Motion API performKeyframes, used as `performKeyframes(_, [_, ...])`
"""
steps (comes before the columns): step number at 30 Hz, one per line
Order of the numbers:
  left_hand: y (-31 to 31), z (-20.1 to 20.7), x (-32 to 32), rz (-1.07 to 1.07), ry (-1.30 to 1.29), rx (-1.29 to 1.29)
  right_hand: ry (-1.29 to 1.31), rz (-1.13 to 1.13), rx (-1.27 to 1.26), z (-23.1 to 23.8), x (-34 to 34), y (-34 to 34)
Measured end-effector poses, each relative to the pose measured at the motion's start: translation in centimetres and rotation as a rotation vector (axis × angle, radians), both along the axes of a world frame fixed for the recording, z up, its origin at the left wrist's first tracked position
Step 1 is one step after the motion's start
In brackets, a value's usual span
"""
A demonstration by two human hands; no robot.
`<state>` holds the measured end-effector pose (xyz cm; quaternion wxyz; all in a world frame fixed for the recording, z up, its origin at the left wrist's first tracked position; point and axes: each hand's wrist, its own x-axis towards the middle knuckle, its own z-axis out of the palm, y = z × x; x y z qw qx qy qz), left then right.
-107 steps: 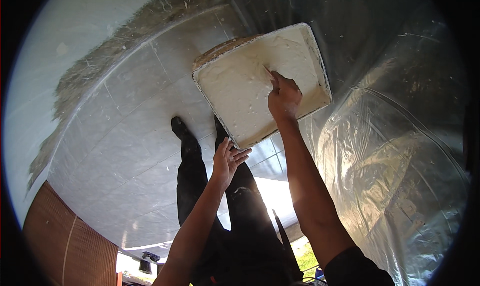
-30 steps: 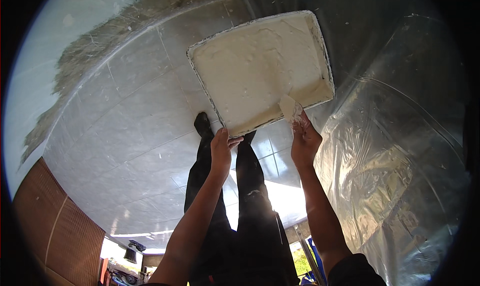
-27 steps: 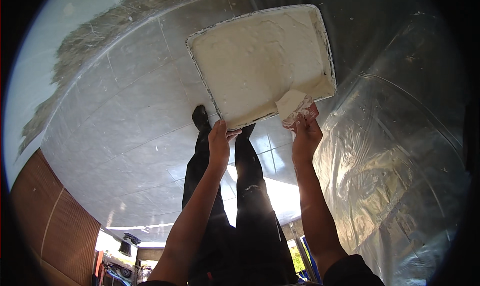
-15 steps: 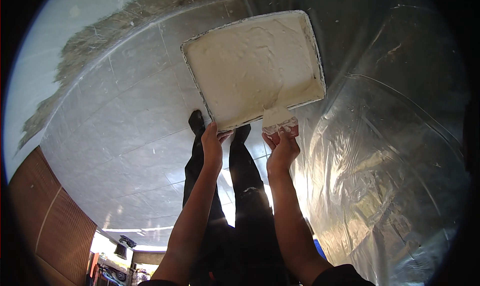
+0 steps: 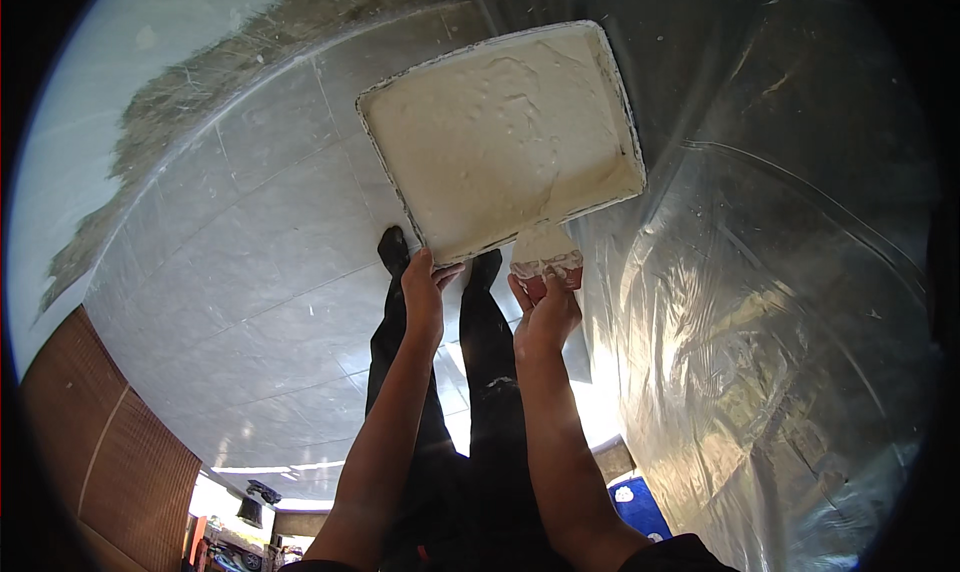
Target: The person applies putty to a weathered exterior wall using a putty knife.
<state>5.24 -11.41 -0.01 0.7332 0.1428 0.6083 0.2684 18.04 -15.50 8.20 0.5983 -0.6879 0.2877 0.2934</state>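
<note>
My left hand (image 5: 428, 282) grips the near left corner of a wide shallow tray (image 5: 386, 177), thumb on the rim and fingers beneath. Creamy, paste-like compound (image 5: 500, 142) with ripples and small lumps covers the inside of the tray. In my right hand (image 5: 547, 317) is a broad putty knife (image 5: 546, 262) with a reddish grip, closed in my fingers. White compound smears its grip and coats its blade. The blade's tip points away from me and meets or overlaps the tray's near rim; I cannot tell whether it touches.
Grey tiled floor (image 5: 270, 242) lies below, with my dark-shod feet under the tray. Shiny plastic sheeting (image 5: 720, 342) hangs or lies along the right. A pale wall with a rough grey band (image 5: 200, 92) curves at upper left. A brown ribbed panel (image 5: 130, 452) stands at lower left.
My right hand has drawn the putty knife a little toward me and left, so less of its blade overlaps the tray. The tray shifts slightly left in view, still in my left hand.
</note>
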Motion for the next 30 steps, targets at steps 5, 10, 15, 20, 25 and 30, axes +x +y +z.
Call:
performKeyframes(5, [0.1, -0.1, -0.2, -0.016, -0.002, -0.013, 0.060, -0.059, 0.047, 0.2, -1.2, 0.2])
performKeyframes(10, [0.1, -0.1, -0.3, -0.042, -0.023, -0.010, 0.107, -0.129, 0.148, -0.1, -3.0, -0.2])
performKeyframes(15, [0.2, 0.1, -0.3, -0.056, -0.047, -0.012, 0.176, -0.184, 0.144, -0.1, -4.5, -0.7])
performKeyframes(20, [0.1, -0.1, -0.6, -0.043, -0.028, 0.006, 0.136, -0.058, 0.130, 0.8, -3.8, -2.7])
performKeyframes(25, [0.1, -0.1, -0.5, -0.040, -0.026, 0.010, 0.031, 0.233, 0.197, 0.0, -0.9, -3.6])
performKeyframes(30, [0.1, -0.2, -0.4, -0.049, -0.033, -0.001, 0.068, 0.264, 0.270, -4.4, 2.5, -2.3])
